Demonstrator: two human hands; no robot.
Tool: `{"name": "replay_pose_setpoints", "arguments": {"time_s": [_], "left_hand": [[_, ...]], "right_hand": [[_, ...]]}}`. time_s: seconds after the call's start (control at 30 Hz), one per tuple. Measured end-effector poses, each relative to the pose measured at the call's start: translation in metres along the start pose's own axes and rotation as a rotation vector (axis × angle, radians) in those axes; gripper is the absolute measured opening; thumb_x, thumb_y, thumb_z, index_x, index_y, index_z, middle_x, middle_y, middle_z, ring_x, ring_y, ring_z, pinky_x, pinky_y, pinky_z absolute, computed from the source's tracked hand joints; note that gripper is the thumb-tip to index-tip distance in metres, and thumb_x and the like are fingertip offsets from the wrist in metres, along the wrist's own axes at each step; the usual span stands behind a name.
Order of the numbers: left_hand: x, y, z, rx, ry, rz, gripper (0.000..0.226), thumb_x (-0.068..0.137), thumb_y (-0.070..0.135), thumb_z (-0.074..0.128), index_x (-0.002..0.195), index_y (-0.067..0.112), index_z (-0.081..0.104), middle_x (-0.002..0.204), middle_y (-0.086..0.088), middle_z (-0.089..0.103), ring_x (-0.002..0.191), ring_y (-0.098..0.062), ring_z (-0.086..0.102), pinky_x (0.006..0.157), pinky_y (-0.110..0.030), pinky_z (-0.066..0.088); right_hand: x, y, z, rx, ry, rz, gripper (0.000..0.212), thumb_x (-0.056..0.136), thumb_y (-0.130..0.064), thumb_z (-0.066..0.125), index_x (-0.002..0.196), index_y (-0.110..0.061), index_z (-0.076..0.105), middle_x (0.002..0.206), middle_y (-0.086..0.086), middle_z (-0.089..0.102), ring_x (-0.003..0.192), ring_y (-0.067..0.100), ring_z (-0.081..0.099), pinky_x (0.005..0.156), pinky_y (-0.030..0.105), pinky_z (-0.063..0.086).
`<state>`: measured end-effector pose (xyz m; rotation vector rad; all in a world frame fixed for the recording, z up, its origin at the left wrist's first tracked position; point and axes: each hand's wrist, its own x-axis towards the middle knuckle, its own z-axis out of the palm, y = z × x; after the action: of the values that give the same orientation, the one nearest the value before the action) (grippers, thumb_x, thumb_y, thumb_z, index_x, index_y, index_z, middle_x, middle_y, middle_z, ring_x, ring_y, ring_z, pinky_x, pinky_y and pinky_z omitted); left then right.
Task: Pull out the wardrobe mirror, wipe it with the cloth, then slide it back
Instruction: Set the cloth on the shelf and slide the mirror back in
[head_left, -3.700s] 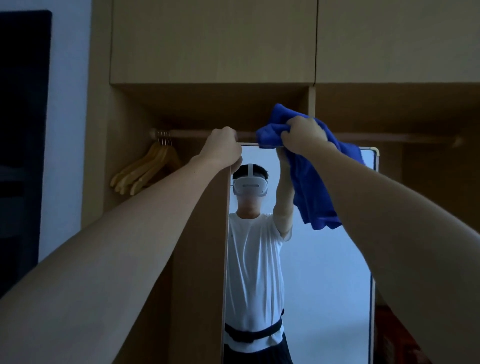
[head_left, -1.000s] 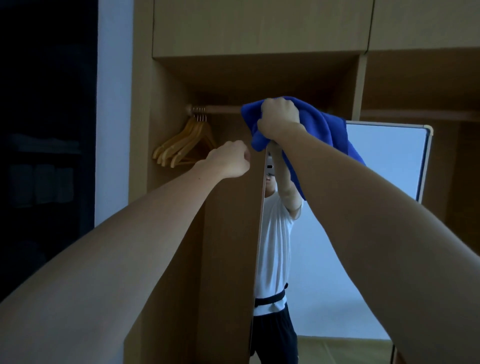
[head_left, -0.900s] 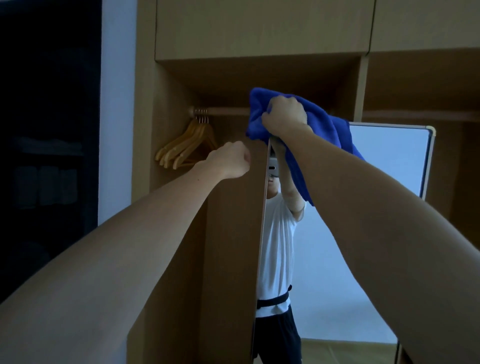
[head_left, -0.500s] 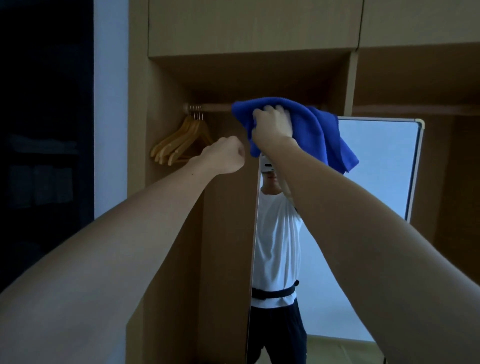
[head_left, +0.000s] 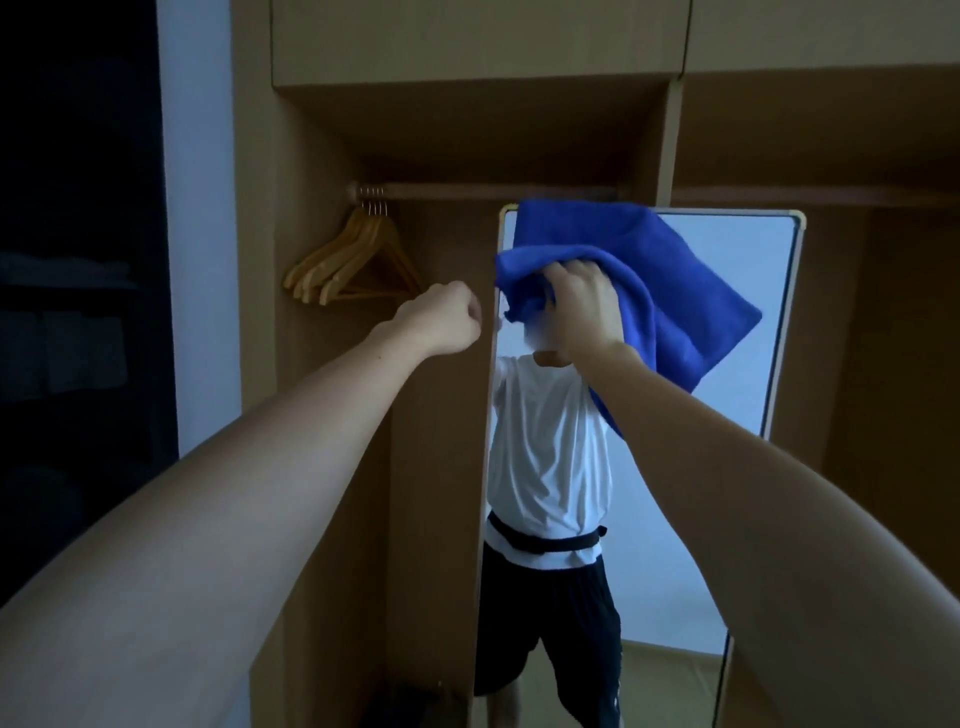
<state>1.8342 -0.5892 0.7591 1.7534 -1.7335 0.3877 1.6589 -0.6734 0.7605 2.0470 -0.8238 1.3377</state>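
One tall wardrobe (head_left: 322, 364) of matte tan board stood open, its pulled-out mirror (head_left: 727, 322) a rounded, thin-framed rectangle of smooth glass. Against its upper left, the right hand (head_left: 584, 301) curled around the soft, bunched blue cloth (head_left: 691, 291). Left hand (head_left: 447, 317), fisted, gripped the mirror's left edge.

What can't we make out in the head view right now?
- Left hand grip: fingers hidden behind the tall wardrobe mirror edge.
- Mirror glass under the blue microfibre cloth: covered.
- Mirror bottom: cut off by frame edge.
- Wooden hangers: count unclear, overlapping, dim.
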Motion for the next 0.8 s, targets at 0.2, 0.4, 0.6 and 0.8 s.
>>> {"name": "replay_pose_setpoints", "arguments": {"time_s": [0.2, 0.4, 0.6, 0.8], "left_hand": [[-0.018, 0.035, 0.021, 0.049, -0.030, -0.066, 0.016, 0.100, 0.033, 0.053, 0.106, 0.023, 0.064, 0.091, 0.000, 0.067, 0.077, -0.019, 0.066, 0.077, -0.042, 0.059], [-0.047, 0.075, 0.047, 0.110, -0.146, -0.082, 0.015, 0.103, 0.025, 0.046, 0.090, 0.028, 0.052, 0.081, -0.003, 0.060, 0.075, -0.024, 0.063, 0.076, -0.041, 0.056], [-0.079, 0.103, 0.079, 0.119, -0.219, -0.134, 0.017, 0.099, 0.020, 0.049, 0.093, 0.027, 0.064, 0.092, -0.002, 0.066, 0.081, -0.021, 0.062, 0.073, -0.035, 0.052], [-0.111, 0.119, 0.104, 0.135, -0.228, -0.173, 0.024, 0.101, 0.019, 0.050, 0.116, 0.018, 0.068, 0.109, -0.004, 0.067, 0.097, -0.025, 0.064, 0.087, -0.040, 0.055]], "right_hand": [[-0.058, 0.008, -0.003, 0.095, 0.171, 0.007, 0.023, 0.073, 0.004, 0.061, 0.094, -0.004, 0.065, 0.091, 0.014, 0.066, 0.084, 0.038, 0.059, 0.077, 0.045, 0.049], [-0.110, 0.016, -0.018, 0.319, 0.040, 0.110, 0.025, 0.084, -0.003, 0.050, 0.104, -0.008, 0.065, 0.099, 0.008, 0.067, 0.090, 0.027, 0.058, 0.078, 0.036, 0.047], [-0.171, 0.041, -0.050, 0.476, -0.233, 0.280, 0.020, 0.091, -0.010, 0.043, 0.097, -0.011, 0.062, 0.084, 0.001, 0.063, 0.075, 0.020, 0.055, 0.067, 0.035, 0.046], [-0.217, 0.076, -0.076, 0.510, -0.327, 0.502, 0.015, 0.090, -0.015, 0.045, 0.084, -0.016, 0.059, 0.066, 0.000, 0.058, 0.061, 0.016, 0.054, 0.055, 0.036, 0.046]]}}
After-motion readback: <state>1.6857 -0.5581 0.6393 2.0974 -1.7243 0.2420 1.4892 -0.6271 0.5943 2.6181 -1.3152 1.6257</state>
